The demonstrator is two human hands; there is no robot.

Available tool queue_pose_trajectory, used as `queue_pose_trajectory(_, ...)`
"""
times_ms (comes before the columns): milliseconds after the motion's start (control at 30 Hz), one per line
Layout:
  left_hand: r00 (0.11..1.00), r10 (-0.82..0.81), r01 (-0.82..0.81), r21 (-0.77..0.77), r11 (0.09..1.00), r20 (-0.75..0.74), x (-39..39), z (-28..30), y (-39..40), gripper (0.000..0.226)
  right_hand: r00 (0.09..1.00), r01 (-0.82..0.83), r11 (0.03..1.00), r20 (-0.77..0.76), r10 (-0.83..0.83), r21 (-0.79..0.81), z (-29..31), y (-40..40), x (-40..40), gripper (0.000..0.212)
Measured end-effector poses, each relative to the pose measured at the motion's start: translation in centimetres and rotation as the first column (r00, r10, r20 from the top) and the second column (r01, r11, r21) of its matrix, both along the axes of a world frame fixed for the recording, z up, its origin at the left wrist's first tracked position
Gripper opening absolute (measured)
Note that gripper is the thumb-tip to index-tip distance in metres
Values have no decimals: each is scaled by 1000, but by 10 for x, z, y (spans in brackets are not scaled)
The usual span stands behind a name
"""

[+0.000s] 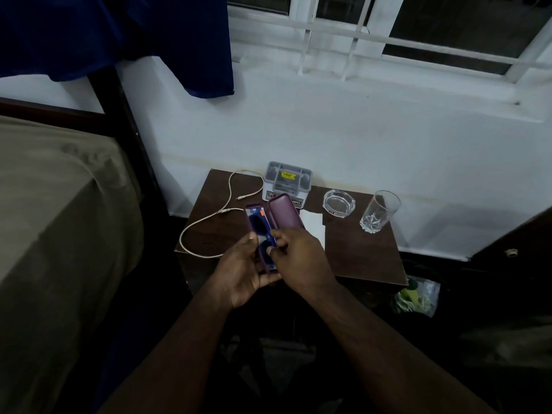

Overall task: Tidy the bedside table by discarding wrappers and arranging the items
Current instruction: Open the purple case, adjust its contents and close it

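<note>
Left hand (243,271): cradles the near end of the open glasses case (259,234) from below and from the left, thumb along its left rim; grasping the case.
Right hand (294,258): comes in from the right, fingers curled, thumb and fingertips pinching at the case's right edge by the hinge, over the blue glasses (260,227) inside; whether it grips the frame or only the rim cannot be told.
Case: purple, held just above the front edge of the worktop (358,252); long axis runs away from the person, slightly left of straight ahead.
Lid (285,212): swung open to the right, on the right hand's side; that hand is the nearer one to close it.
Judged step: seating the glasses, then folding the lid leftward over the tray.
Paper (313,227): white sheet flat on the worktop, just right of the lid, partly hidden by it.
Cable (206,218): white, looped over the left part of the worktop and off its left edge.
Ashtray (339,203): clear glass, right of centre toward the back.
Tumbler (379,212): clear, upright, near the right edge.
Organiser (287,182): grey compartment box at the back against the wall, yellow label inside.
Bag (418,294): crumpled plastic on the floor, right of the worktop.
</note>
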State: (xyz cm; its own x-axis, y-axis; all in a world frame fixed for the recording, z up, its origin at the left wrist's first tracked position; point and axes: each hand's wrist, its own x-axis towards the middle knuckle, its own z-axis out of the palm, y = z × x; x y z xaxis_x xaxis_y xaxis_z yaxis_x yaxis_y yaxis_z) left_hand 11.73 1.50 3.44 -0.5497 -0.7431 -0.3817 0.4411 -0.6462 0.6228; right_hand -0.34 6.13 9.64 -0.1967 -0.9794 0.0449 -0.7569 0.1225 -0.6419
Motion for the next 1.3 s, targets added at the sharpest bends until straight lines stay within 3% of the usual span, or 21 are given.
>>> queue_pose_trajectory(100,1000,27,-26,27,999,-16,-1,2,0,39,1000,-7,999,-16,6,-42,6,0,-3,35)
queue_pose_trajectory(267,998,56,-55,67,996,-23,-1,4,0,35,977,211,960,11,-213,-181,13,-8,-26,35)
queue_pose_trajectory(400,998,63,-62,77,995,-6,-2,5,0,34,911,267,950,279,-303,160,10,-12,-32,55)
queue_pose_trajectory(467,998,63,-64,72,995,10,-3,5,0,34,921,219,964,294,-256,151,7,-10,-29,54)
queue_pose_trajectory(600,999,32,-32,26,999,8,-1,7,1,32,967,111,992,222,-123,68,10,1,-12,30)
queue_pose_trajectory(800,997,-38,36,-35,999,-61,1,8,3,38,994,22,999,107,-27,43,-9,1,-3,54)
queue_pose_trajectory(1300,1000,0,-1,-69,998,-14,0,10,3,42,992,-10,1000,125,11,-10,-13,-2,1,48)
